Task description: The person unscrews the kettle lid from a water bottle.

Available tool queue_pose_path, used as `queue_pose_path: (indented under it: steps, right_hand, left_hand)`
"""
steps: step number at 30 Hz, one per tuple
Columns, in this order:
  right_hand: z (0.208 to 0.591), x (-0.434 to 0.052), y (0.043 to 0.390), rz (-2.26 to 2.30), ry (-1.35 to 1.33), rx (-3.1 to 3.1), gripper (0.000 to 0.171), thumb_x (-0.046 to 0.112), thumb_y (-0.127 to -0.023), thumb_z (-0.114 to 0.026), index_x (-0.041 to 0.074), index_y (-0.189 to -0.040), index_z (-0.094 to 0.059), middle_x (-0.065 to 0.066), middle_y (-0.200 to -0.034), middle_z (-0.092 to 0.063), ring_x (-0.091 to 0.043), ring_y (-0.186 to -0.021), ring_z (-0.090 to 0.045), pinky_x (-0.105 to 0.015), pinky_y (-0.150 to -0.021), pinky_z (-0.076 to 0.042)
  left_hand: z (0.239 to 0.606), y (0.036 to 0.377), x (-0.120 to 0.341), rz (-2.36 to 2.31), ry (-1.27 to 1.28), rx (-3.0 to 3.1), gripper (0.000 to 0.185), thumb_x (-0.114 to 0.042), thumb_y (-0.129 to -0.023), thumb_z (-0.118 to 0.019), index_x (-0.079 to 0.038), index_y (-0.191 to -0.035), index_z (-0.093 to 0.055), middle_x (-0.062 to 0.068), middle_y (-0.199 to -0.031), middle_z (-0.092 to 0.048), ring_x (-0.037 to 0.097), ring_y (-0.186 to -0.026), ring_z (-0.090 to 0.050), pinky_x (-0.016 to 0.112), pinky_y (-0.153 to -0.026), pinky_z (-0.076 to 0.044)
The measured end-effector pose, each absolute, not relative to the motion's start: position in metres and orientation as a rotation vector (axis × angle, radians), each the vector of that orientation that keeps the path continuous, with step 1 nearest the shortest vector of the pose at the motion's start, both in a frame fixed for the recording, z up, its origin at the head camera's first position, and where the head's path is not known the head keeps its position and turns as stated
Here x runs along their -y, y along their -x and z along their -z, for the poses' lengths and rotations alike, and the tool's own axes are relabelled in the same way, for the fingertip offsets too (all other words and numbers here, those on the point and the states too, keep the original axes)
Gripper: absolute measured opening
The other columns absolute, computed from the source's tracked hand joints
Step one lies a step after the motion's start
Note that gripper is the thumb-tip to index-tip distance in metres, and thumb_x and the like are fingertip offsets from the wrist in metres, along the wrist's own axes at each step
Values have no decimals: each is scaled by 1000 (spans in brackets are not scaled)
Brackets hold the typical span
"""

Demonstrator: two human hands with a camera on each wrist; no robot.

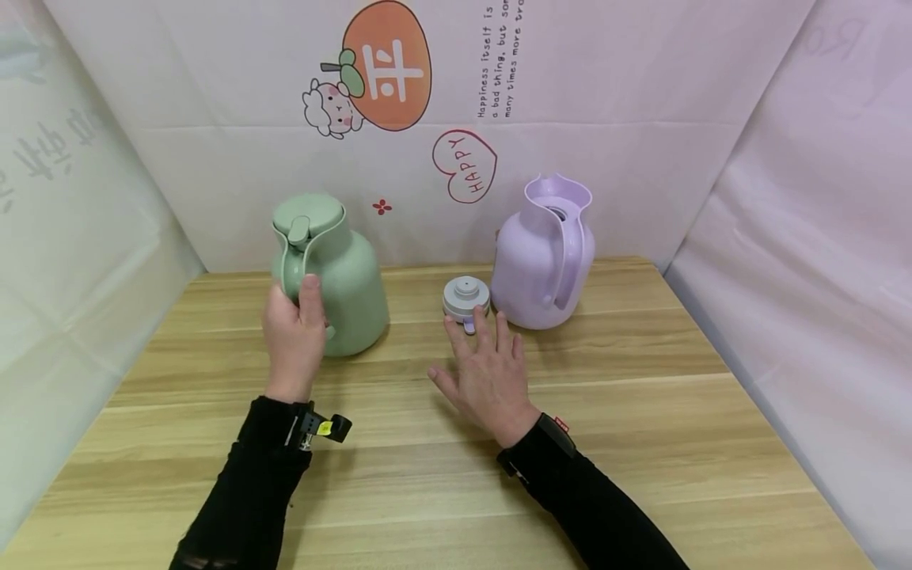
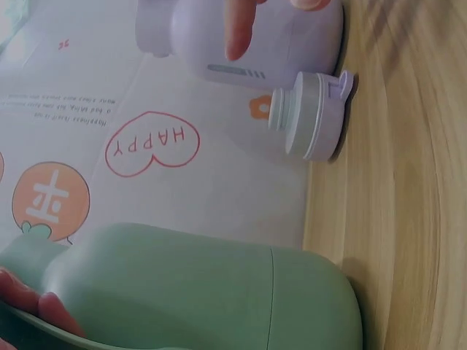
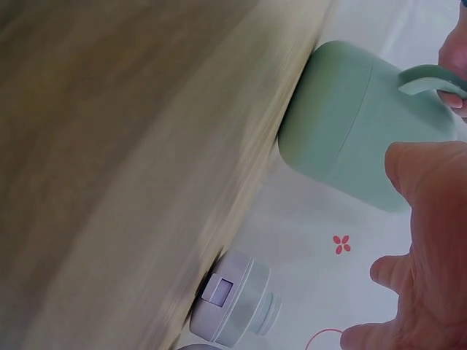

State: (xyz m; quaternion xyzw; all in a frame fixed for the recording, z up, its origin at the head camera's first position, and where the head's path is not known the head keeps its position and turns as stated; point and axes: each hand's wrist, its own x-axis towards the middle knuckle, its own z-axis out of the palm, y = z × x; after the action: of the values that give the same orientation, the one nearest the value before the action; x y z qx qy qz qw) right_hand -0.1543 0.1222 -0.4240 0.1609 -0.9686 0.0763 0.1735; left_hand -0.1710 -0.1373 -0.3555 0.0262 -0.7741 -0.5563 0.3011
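Observation:
A green jug (image 1: pixel 342 273) with its lid on stands upright on the wooden table (image 1: pixel 442 443) at the left. My left hand (image 1: pixel 294 332) grips its handle, thumb up along it. The jug's green body (image 2: pixel 204 292) fills the bottom of the left wrist view. A lilac jug (image 1: pixel 543 257) stands open-topped at the right. Its grey-lilac lid (image 1: pixel 466 301) sits on the table between the jugs. My right hand (image 1: pixel 488 368) hovers flat with fingers spread, fingertips just short of the lid (image 3: pixel 233 299). The right wrist view shows the green jug (image 3: pixel 350 138) beyond.
A white backdrop with an orange fruit picture (image 1: pixel 385 67) and a "HAPPY" heart (image 1: pixel 465 166) closes off the back. White sheets stand at both sides of the table. Bare wood stretches toward the front edge.

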Motion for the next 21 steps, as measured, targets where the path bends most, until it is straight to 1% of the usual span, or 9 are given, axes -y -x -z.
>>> queue_pose_path:
  steps: [4,13,21]
  right_hand:
    - [423,-122,154,-219,-456,2754,77,68,-98,-55,26,-161,-40,-27,-166,-30,-58,-148,-32,-74,-110,-38]
    - [423,-122,153,-216,-457,2771,78,68,-99,-54,26,-162,-38,-27,-167,-28,-58,-149,-30,-74,-110,-37]
    - [423,-122,153,-251,-448,2775,79,68,-98,-54,26,-163,-37,-27,-167,-27,-58,-150,-28,-74,-111,-35]
  left_hand:
    - [355,164,133,1482,-66,2059,19,-27,-113,-46,-15,-98,-48,3,-74,-48,12,-62,-50,26,-63,-43]
    - [359,152,130,1493,3,2065,30,-38,-112,-48,-14,-94,-50,5,-72,-51,17,-62,-53,27,-61,-45]
    - [359,141,122,1501,24,2057,28,-36,-111,-49,-14,-95,-51,5,-73,-52,21,-63,-57,26,-60,-48]
